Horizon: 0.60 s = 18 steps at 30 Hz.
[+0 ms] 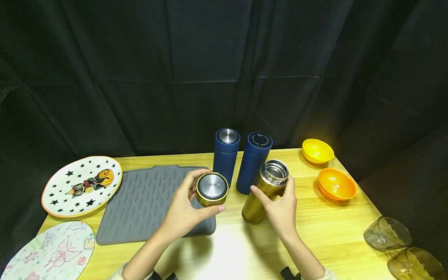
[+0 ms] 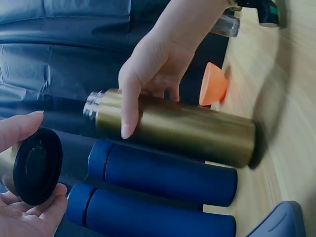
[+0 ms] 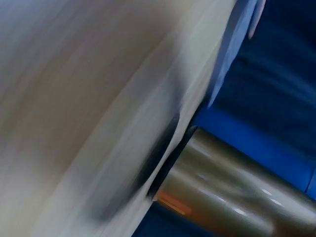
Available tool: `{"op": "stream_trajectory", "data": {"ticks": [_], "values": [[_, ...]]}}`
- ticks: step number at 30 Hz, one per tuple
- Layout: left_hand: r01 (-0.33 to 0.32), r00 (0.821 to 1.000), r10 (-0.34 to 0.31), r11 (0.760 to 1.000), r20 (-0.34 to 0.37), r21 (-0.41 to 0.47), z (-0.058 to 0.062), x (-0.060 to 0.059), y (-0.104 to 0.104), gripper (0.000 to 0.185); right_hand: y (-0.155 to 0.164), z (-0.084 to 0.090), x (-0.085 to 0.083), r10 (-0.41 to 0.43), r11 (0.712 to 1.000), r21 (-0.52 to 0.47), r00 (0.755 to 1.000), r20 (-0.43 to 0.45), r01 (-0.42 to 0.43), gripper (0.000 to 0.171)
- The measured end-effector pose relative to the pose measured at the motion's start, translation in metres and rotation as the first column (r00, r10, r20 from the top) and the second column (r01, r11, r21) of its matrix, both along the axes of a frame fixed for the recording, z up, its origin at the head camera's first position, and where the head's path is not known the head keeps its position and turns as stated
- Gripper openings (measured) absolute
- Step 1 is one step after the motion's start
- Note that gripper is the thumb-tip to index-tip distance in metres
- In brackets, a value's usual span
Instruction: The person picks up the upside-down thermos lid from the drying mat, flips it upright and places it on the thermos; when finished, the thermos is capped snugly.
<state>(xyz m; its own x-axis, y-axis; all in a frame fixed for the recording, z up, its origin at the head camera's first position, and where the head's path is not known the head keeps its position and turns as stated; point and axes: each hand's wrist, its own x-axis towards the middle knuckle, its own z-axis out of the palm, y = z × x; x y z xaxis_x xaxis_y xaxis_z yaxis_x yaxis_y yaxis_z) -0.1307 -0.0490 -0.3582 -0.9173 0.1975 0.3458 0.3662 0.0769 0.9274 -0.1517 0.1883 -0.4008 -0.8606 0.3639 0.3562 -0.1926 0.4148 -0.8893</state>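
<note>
In the head view my left hand [image 1: 185, 208] pinches a gold screw lid [image 1: 211, 188] with a brushed steel top, over the right side of the grey mat. The lid's dark underside shows in the left wrist view. My right hand [image 1: 281, 214] grips a gold thermos bottle [image 1: 257, 206] near its top. Its steel threaded neck is bare and the bottle tilts slightly. Lid and bottle are apart. Just behind them stand two blue thermos bottles, one with a steel-topped lid [image 1: 225, 157] and one with a black printed top [image 1: 253, 163]. The right wrist view shows the gold bottle's lower body [image 3: 227, 187].
A grey drying mat [image 1: 140, 206] lies left of centre. Beside it are a cat-patterned plate [image 1: 63, 182] and a butterfly plate [image 1: 42, 256]. Along the right edge sit a yellow bowl [image 1: 317, 151], an orange bowl [image 1: 336, 184] and two amber glasses [image 1: 386, 233]. A black curtain [image 1: 210, 77] hangs behind.
</note>
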Motion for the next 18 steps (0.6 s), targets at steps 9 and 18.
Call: {"op": "stream_trajectory", "data": {"ticks": [9,18], "values": [[0.011,1.0,-0.011,0.999,-0.023,0.03,0.01,-0.011,0.014,0.076,-0.036,-0.006,0.018,0.13,0.991,0.031,0.991,0.019,-0.131,0.073],[0.064,0.998,-0.062,0.988,-0.02,0.139,0.017,-0.023,0.042,0.073,-0.045,-0.012,0.022,0.171,0.983,0.075,0.985,-0.019,-0.169,0.077]]}}
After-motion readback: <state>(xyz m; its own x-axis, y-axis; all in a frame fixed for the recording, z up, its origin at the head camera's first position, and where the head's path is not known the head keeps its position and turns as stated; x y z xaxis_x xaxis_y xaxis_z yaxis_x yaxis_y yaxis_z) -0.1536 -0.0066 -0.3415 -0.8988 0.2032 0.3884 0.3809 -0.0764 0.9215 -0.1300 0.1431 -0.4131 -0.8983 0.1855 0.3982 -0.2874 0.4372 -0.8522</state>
